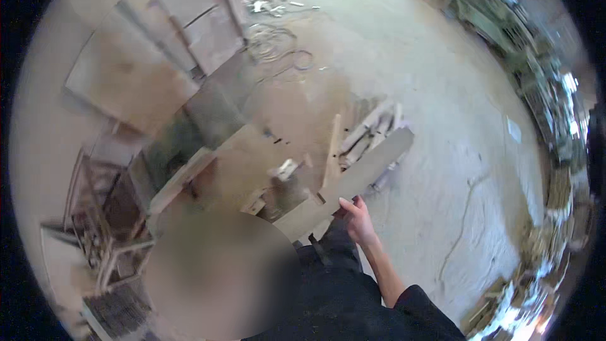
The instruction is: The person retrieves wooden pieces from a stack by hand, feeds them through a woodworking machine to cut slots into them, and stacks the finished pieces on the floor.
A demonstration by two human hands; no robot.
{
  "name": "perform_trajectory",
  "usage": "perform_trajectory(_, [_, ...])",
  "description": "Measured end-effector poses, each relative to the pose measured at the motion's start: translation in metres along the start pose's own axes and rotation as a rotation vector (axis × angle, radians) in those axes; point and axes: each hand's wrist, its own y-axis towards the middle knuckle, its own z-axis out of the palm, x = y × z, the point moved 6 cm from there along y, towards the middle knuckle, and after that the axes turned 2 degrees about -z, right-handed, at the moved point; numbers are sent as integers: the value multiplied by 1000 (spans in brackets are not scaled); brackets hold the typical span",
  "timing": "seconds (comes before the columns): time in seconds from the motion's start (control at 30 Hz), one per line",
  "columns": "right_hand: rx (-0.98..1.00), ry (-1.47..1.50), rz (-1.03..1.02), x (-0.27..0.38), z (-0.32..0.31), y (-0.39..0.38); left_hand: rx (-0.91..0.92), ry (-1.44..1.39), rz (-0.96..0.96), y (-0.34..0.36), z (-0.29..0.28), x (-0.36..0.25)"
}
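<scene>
Flat grey-brown plank [363, 177], straight-edged, gripped by the right hand [358, 221]!
It slants before the dark top [334, 290], past pale wood strips [367, 127]; lower end lost behind blur, left hand out of sight, its state impossible to tell.

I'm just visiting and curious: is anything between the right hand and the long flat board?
Nothing visible: the right hand is directly on the long flat board, gripping it at its near edge.
</scene>
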Motion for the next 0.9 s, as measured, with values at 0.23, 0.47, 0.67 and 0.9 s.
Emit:
perform_trajectory(0.23, [-273, 317, -76, 53, -181, 24, 447, 688, -210, 63, 241, -102])
perform_trajectory(0.47, [-554, 613, 162, -1, -245, 24, 512, 550, -390, 132, 457, -44])
perform_trajectory(0.67, [-483, 667, 452, -55, -310, 78, 270, 396, -488, 211, 516, 20])
perform_trajectory(0.9, [-466, 555, 214, -25, -356, 211, 67, 727, 9, 281, 531, -1])
